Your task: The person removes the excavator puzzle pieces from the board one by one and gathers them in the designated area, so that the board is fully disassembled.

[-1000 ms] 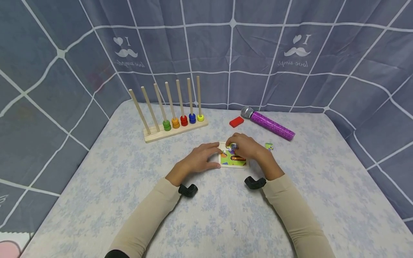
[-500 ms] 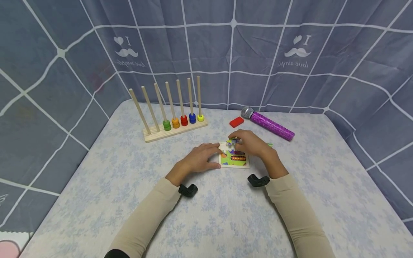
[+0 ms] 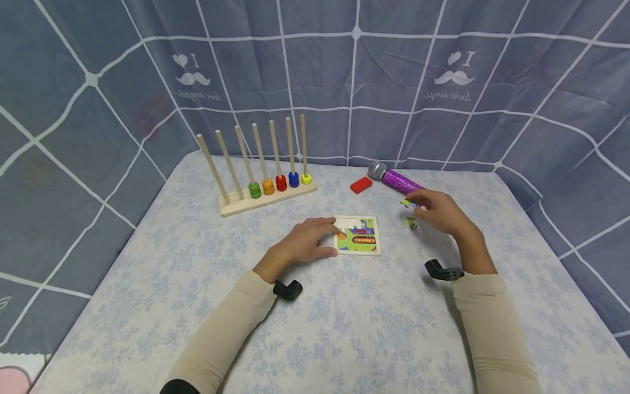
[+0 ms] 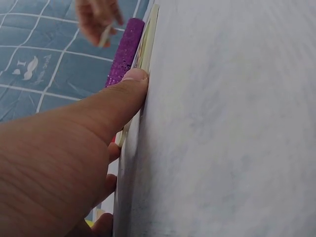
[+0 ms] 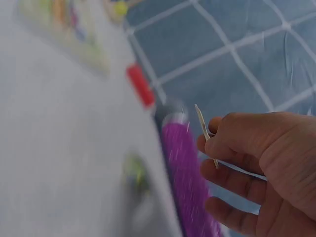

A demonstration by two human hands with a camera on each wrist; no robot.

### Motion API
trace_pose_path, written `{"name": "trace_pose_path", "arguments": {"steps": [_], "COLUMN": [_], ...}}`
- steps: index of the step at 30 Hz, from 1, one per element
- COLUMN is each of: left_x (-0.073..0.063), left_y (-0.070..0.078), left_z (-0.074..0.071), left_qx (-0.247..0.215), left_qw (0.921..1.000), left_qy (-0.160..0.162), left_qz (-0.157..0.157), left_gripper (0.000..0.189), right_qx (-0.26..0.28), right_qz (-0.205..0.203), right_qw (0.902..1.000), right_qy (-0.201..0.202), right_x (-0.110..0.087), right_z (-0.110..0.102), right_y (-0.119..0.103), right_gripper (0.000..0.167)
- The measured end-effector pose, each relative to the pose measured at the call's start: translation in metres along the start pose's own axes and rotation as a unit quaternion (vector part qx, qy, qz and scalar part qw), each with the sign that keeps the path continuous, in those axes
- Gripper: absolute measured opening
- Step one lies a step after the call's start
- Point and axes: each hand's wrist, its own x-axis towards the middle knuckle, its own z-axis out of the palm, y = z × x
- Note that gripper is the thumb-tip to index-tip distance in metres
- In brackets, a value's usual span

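Observation:
My left hand [image 3: 307,241] rests at the left side of a small wooden jigsaw puzzle [image 3: 363,244] in a pale frame. Its thumb touches the edge near the lower left corner, and a finger reaches onto the picture. Pale backing shows in the puzzle's upper left part. Off to the right, my right hand [image 3: 440,212] pinches a thin puzzle piece [image 5: 201,123] between thumb and fingers, raised above the table. Below that hand lies another loose puzzle piece [image 3: 411,222], blurred in the right wrist view.
A glittery purple microphone [image 3: 394,179] lies behind the right hand, partly covered by it. A red block [image 3: 361,185] sits beside its head. At the back left stands a wooden peg rack [image 3: 268,201] with coloured rings. A patterned curtain [image 3: 320,71] surrounds the table.
My right hand has lifted a piece off the puzzle and moved right with it, towards the microphone. The left hand stays at the puzzle's side.

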Motion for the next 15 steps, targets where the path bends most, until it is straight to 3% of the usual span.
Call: {"name": "trace_pose_path", "arguments": {"steps": [7,15], "left_x": [0.001,0.002], "left_y": [0.002,0.0], "left_z": [-0.001,0.0], "left_qx": [0.0,-0.01], "left_qw": [1.0,0.9999], "left_qy": [-0.003,-0.005], "left_qz": [-0.004,-0.008], "left_gripper": [0.052,0.054], "right_qx": [-0.016,-0.054], "right_qz": [0.04,0.039], "right_qw": [0.9988,0.9977], "right_qy": [-0.023,-0.016], "right_x": [-0.035,-0.041], "right_z": [-0.007,-0.005], "right_y": [0.042,0.054], "right_gripper": [0.035,0.034]}}
